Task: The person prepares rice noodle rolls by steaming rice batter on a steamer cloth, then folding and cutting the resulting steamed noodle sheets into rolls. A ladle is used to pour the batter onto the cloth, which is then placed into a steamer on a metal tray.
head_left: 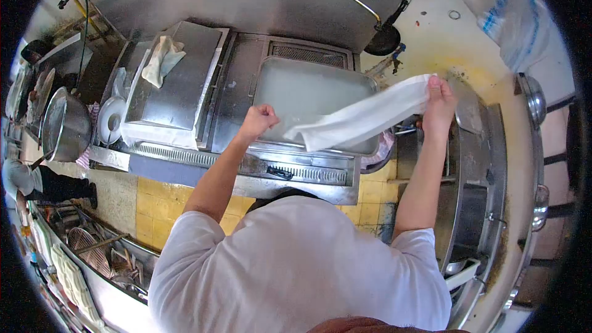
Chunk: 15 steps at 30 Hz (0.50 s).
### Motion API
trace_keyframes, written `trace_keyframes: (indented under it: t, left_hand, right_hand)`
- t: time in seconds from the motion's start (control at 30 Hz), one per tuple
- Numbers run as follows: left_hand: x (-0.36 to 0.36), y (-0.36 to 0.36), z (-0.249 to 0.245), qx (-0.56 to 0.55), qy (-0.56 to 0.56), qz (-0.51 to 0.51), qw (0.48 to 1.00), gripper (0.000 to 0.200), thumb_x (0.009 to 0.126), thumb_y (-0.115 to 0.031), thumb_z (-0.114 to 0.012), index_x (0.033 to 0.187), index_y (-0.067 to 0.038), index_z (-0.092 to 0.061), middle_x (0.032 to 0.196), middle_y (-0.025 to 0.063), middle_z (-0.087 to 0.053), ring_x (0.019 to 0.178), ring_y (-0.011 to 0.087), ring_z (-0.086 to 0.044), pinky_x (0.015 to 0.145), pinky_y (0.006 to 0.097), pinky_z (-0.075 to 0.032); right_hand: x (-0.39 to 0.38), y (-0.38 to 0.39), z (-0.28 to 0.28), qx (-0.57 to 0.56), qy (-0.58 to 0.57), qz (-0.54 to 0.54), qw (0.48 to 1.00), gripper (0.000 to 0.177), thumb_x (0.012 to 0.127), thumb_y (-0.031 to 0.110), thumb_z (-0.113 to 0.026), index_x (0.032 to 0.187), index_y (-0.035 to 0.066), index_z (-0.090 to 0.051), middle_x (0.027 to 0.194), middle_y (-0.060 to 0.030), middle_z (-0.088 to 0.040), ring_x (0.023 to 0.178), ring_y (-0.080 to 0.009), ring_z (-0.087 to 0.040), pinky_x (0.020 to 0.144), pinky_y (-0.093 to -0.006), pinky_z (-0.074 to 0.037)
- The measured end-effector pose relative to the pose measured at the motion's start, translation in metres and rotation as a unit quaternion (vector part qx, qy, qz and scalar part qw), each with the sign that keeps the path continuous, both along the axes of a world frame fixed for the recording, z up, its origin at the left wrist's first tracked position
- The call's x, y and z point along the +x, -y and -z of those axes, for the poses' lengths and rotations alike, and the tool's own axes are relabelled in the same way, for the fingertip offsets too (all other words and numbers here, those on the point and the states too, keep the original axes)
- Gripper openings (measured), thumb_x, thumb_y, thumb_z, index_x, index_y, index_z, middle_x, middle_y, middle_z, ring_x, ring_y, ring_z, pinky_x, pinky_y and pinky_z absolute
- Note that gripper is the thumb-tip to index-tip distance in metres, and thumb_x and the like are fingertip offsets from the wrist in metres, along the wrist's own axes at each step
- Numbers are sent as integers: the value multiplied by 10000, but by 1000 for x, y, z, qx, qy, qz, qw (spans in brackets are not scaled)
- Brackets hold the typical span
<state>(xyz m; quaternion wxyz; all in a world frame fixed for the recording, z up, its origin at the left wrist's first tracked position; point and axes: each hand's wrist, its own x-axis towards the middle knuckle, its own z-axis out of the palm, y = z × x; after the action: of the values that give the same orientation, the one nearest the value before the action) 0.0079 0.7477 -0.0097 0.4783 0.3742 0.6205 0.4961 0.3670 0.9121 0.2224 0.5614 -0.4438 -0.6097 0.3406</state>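
Observation:
My right hand is raised at the right, its fingers closed on one end of a long white cloth. From there the cloth slants down to the left over a shallow metal tray of cloudy pale liquid, its loose end near my left hand. My left hand is above the tray's near left corner, fingers curled together in a pinch. Whether anything small is between those fingers cannot be made out; the cloth's visible end looks apart from them.
Left of the tray is a steel box-shaped unit with a crumpled cloth on top. A large pot and a white ring-shaped item stand farther left. Another person is at the far left. A pan hangs behind.

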Motion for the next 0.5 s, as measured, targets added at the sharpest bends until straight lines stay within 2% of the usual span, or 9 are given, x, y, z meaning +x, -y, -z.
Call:
trace_keyframes:
  t: [0.13,0.2,0.23,0.3,0.33,0.4,0.43,0.47,0.5]
  left_hand:
    - [16,-12,27,46,-163,32,985,197,783,-165,-748,886,-3,-707,885,126,-728,842,181,-687,735,312,-531]
    - [28,-29,65,168,-497,141,840,396,837,-313,-704,1093,-12,-710,1115,182,-716,1048,293,-684,946,395,-511]
    - [34,-32,48,170,-497,139,839,396,837,-313,-704,1093,-12,-710,1115,182,-716,1048,293,-684,946,395,-511]
    - [45,-37,4,-162,-529,317,771,518,868,-403,-657,1219,-22,-661,1260,215,-650,1166,360,-622,1070,447,-432]
    - [51,-37,-17,-162,-528,318,771,518,868,-403,-657,1219,-22,-661,1260,215,-650,1166,360,-622,1070,447,-432]
    - [64,-43,-53,5,-478,240,845,514,946,-387,-616,1295,-9,-609,1293,224,-627,1142,338,-637,1012,427,-481]
    - [75,-53,-61,98,-297,215,925,467,964,-343,-621,1279,3,-615,1272,197,-642,1127,287,-641,983,387,-494]
    - [87,-64,-69,186,-101,176,961,421,982,-299,-626,1262,14,-621,1251,169,-658,1111,237,-646,954,346,-507]
    - [97,-64,-103,207,6,188,960,377,997,-257,-616,1261,12,-621,1212,122,-664,1077,176,-626,917,306,-504]
  right_hand:
    - [-23,23,-7,-25,184,-80,979,222,998,220,-632,923,19,-693,769,53,-595,704,-57,-500,640,-237,-409]
    - [-38,28,7,-46,210,-112,970,195,987,183,-625,942,6,-696,764,21,-609,702,-66,-517,647,-246,-425]
    - [-44,29,10,-67,236,-144,959,173,976,146,-618,961,-6,-699,760,-12,-623,701,-74,-535,654,-255,-440]
    - [-52,34,9,-86,244,-156,953,171,972,144,-622,952,-7,-699,747,-14,-619,698,-79,-533,651,-262,-442]
    - [-54,38,10,-111,250,-165,948,169,968,143,-626,943,-7,-698,735,-16,-616,696,-83,-532,648,-269,-443]
    - [-58,40,10,-96,250,-178,947,168,964,142,-633,932,-11,-696,726,-18,-617,693,-90,-532,646,-278,-445]
    - [-60,43,11,-80,250,-194,945,169,960,141,-640,921,-15,-694,718,-21,-618,691,-98,-533,644,-287,-446]
    - [-64,47,8,-81,250,-193,945,169,960,141,-640,921,-15,-694,718,-21,-618,691,-98,-533,644,-287,-446]
    - [-70,52,4,-94,238,-191,948,169,958,138,-641,912,-16,-693,716,-25,-621,690,-103,-534,645,-296,-449]
